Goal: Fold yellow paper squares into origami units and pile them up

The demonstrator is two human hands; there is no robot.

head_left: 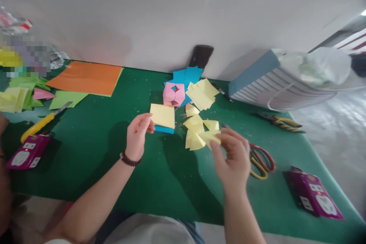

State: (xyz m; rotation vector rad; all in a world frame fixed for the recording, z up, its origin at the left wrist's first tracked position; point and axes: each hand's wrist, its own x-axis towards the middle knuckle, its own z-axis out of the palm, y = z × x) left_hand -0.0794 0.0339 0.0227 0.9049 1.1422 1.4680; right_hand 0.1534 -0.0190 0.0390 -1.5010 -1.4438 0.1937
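Observation:
My left hand (pixel 136 134), with a dark beaded bracelet at the wrist, pinches the left edge of a square stack of pale yellow paper (pixel 162 115). Blue paper (pixel 164 129) shows below the stack's near edge. Between the thumb and fingers of my right hand (pixel 233 154) is a small folded yellow paper piece (pixel 209 136). It is held over several similar folded pieces (pixel 194 124) lying on the green table. Behind the stack sits a pink folded paper shape (pixel 173 94) with openings in it. Loose yellow sheets (pixel 202 93) and blue sheets (pixel 187 75) lie around it.
Scissors (pixel 261 163) lie right of my right hand, with pliers (pixel 283 122) farther back. Purple boxes (pixel 316 194) sit at both sides. A yellow-handled cutter (pixel 38 126) and orange paper (pixel 87 78) are left. A phone (pixel 201 56) leans on the wall near a striped bag (pixel 263 80).

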